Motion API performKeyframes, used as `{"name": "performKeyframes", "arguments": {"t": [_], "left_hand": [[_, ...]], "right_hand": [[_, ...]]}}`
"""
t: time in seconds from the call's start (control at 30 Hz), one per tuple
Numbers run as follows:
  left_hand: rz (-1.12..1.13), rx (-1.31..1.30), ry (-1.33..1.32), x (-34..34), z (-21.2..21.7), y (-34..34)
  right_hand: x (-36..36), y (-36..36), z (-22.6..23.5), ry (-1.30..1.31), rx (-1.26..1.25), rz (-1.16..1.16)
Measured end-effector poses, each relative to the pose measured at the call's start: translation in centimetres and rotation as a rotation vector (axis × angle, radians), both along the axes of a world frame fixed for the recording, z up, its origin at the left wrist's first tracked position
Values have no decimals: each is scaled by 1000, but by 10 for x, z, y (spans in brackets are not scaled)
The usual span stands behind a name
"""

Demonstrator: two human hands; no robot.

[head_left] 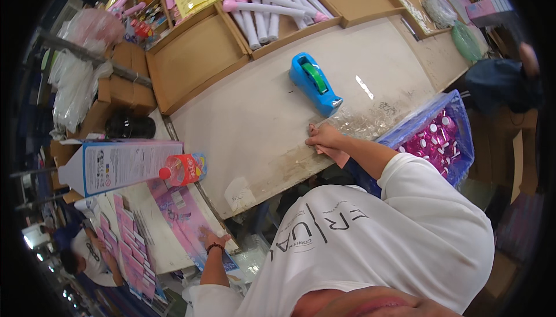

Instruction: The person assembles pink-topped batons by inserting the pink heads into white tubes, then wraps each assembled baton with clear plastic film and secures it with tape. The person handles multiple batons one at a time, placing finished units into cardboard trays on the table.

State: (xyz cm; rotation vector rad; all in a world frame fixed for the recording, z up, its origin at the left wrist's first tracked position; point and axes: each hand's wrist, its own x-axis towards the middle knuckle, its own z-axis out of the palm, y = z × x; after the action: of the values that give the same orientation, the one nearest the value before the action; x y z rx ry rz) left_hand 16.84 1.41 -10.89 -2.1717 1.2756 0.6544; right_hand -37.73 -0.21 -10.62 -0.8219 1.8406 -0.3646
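Observation:
My left hand [213, 239] lies with its fingers stretched out on a flat pink and purple printed cardboard piece [174, 210] on the left table. Over the near edge of the worktable, my right hand [325, 137] is closed. A small salmon-coloured flap [337, 156] shows below its fingers; what it is I cannot make out. Just beyond that hand stands a blue tape dispenser [307, 79] with a green roll of tape [314, 78].
A red-capped bottle [184, 169] lies beside a large printed box [130, 163]. Cardboard trays, one with white and pink wands [272, 7], line the far edge. At right is a blue-lined bin [466, 143] of magenta bottles [431, 140]. Another person [87, 253] is at far left.

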Motion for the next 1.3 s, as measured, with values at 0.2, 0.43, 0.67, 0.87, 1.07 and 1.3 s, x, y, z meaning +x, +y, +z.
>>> {"name": "performKeyframes", "arguments": {"t": [0.2, 0.43, 0.67, 0.87, 1.07, 1.3], "left_hand": [[-5, 28, -38, -7, 9, -2], [-29, 25, -11, -1, 3, 0], [-21, 23, -50, 6, -5, 1], [-10, 45, -77, 6, -8, 0], [3, 54, -100, 5, -9, -1], [2, 53, -102, 0, -1, -2]], "right_hand": [[-1, 3, 13, -44, -36, -7], [-1, 5, 17, -35, -99, 56], [-3, 11, 4, 3, -176, 79], [-3, 10, -9, -58, -159, 34], [-3, 9, -18, -5, -131, 36], [-4, 8, -26, -20, -158, 59]]}}
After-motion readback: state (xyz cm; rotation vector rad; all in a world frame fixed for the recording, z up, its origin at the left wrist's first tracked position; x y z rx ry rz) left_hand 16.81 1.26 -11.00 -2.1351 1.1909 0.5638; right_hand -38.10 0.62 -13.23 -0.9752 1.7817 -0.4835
